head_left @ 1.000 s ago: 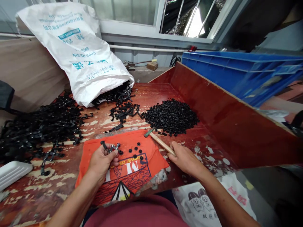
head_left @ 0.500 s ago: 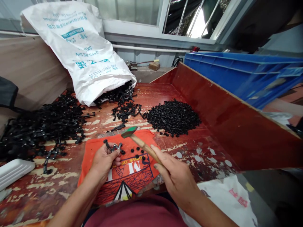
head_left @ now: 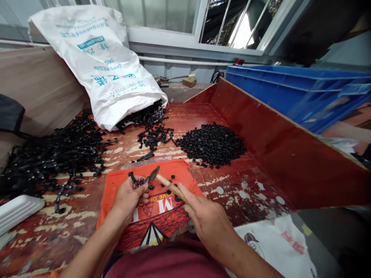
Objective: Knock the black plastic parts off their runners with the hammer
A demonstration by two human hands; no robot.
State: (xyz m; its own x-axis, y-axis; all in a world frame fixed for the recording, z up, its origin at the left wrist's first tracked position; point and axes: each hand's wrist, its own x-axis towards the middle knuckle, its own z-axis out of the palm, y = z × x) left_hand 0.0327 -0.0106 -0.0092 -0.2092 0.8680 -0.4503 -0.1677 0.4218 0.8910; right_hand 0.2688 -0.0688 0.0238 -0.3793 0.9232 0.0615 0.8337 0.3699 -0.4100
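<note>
The left hand (head_left: 129, 197) pinches a thin, light, brittle-looking black plastic sprue strip (head_left: 138, 180) by its stem; the right hand (head_left: 207, 222) grips a small wooden-handled hammer (head_left: 165, 182), head toward 10 o'clock.

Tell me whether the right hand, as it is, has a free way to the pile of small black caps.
Probably yes. The right hand holds the hammer, but only bare tabletop lies between it and the pile of small black caps. It would reach with the hammer in its grip.
</note>
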